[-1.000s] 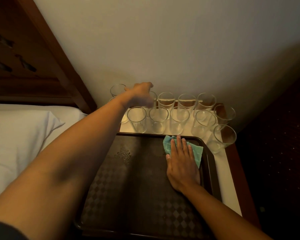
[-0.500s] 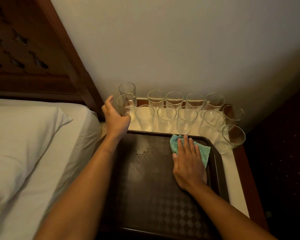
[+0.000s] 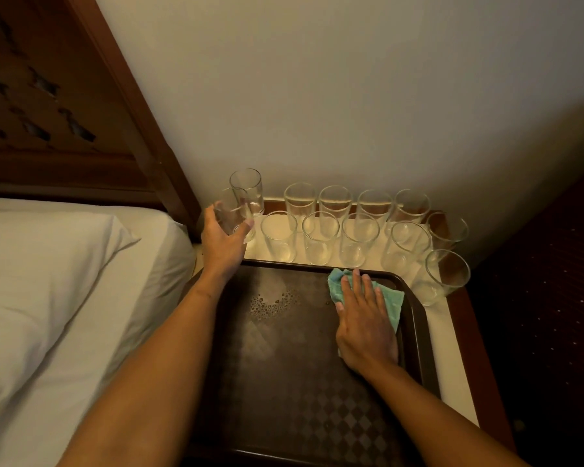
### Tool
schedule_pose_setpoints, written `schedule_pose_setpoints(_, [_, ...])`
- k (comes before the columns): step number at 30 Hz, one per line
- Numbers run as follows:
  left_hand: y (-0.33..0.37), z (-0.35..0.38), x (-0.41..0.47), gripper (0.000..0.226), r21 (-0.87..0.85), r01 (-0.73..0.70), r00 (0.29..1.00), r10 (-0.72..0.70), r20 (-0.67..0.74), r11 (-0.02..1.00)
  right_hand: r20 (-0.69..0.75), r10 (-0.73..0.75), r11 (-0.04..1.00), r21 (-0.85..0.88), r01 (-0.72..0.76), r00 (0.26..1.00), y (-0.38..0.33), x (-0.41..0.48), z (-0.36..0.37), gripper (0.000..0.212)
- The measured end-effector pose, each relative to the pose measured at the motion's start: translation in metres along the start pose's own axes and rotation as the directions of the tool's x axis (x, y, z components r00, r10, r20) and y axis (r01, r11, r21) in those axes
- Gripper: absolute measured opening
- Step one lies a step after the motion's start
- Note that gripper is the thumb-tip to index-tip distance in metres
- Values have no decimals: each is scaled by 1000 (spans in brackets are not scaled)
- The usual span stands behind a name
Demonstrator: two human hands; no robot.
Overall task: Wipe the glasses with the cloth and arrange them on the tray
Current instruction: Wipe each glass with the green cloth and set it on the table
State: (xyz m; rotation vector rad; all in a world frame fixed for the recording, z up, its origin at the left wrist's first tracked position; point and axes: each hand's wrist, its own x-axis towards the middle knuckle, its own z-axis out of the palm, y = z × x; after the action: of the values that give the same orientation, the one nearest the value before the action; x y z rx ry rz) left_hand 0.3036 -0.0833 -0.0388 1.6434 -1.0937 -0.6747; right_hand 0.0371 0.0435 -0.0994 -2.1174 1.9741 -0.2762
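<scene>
White pillow (image 3: 48, 264) fills the left, carved headboard (image 3: 48, 112) behind. Dark checkered tray (image 3: 284, 382) covers the nightstand (image 3: 459, 348), wet droplets mid-tray, no writing legible. Glasses (image 3: 321, 237) stand in 2 rows btwn tray & wall. Left hand (image 3: 223, 241) grips the leftmost front glass (image 3: 231, 214). Right hand (image 3: 364, 325) is flat, fingers spread, pressing the teal cloth (image 3: 390, 301) at the tray's far-right corner.

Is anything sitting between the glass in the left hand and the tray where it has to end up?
Nothing visible blocks it. The left hand grips the glass just beyond the tray, whose near-left area is bare. The right hand presses the cloth on the tray's far-right corner, off that path.
</scene>
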Motion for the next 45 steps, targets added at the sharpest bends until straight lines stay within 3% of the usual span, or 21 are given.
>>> schedule_pose_setpoints(3, [34,-23,-15,58,-177,-20,999,12,-44,984,10,62,963,261,-63,998,-3,-1,-14,52])
schedule_pose_setpoints(5, [64,-39,-30,57,-304,-52,999,50,-15,951,35,200,812,553,-186,979,-10,-5,-33,49])
schedule_pose_setpoints(7, [99,-50,-54,63,-434,-55,995,87,54,899,27,341,626,739,-249,940,-19,-11,-57,47])
schedule_pose_setpoints(11, [154,-49,-117,51,-657,107,947,126,297,746,-172,419,434,901,-30,892,-41,-25,-130,35])
schedule_pose_setpoints(13, [170,-39,-151,54,-676,187,907,139,398,713,-270,404,324,936,139,874,-52,-36,-173,28])
schedule_pose_setpoints(15, [184,-26,-180,55,-661,191,889,158,431,726,-329,373,242,937,251,868,-61,-54,-203,34])
schedule_pose_setpoints(17, [197,-12,-203,47,-639,118,890,204,407,760,-348,302,227,930,288,887,-71,-76,-216,45])
schedule_pose_setpoints(20, [220,1,-226,38,-624,75,887,233,398,778,-372,169,291,903,315,913,-83,-108,-213,55])
schedule_pose_setpoints(23, [229,3,-243,56,-632,133,875,210,437,764,-398,125,273,894,354,909,-74,-110,-228,57])
schedule_pose_setpoints(27, [240,4,-264,60,-656,249,861,148,487,712,-276,270,66,961,268,922,-54,-100,-268,43])
schedule_pose_setpoints(30, [255,2,-264,59,-673,252,874,135,466,696,-268,294,-6,959,282,918,-58,-114,-264,42])
schedule_pose_setpoints(33, [261,-2,-256,56,-644,147,905,160,393,751,-299,244,37,954,299,923,-68,-130,-245,48])
schedule_pose_setpoints(36, [259,-3,-258,33,-660,120,906,190,379,742,-327,220,61,945,321,919,-63,-122,-254,50])
schedule_pose_setpoints(42, [262,-6,-275,57,-678,342,803,172,570,651,-300,340,-2,947,320,891,-56,-99,-285,34])
schedule_pose_setpoints(45, [271,-9,-268,63,-679,249,845,188,501,690,-345,353,71,937,342,870,-67,-117,-264,47])
